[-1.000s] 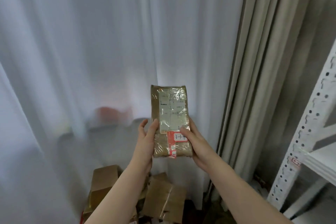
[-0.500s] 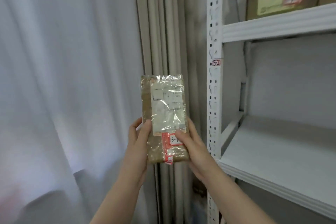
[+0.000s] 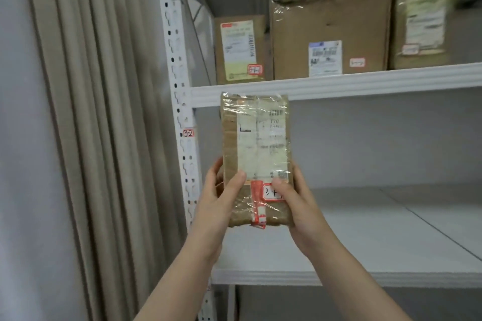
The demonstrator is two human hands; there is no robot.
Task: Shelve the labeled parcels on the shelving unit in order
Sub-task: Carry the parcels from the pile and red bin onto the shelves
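The brown tape-wrapped cardboard parcel (image 3: 257,148) is held in the air, long axis vertical, its top edge level with the front lip of the white upper shelf board (image 3: 365,81). Both hands grip its lower end, the left hand (image 3: 216,206) curled round the left edge and the right hand (image 3: 300,206) round the right, thumb covering part of a red-bordered sticker (image 3: 270,191) that appears to begin "3-1". The three brown boxes (image 3: 328,31) on that board lie above and beyond the hands, so placement there likely requires lifting upward and forward.
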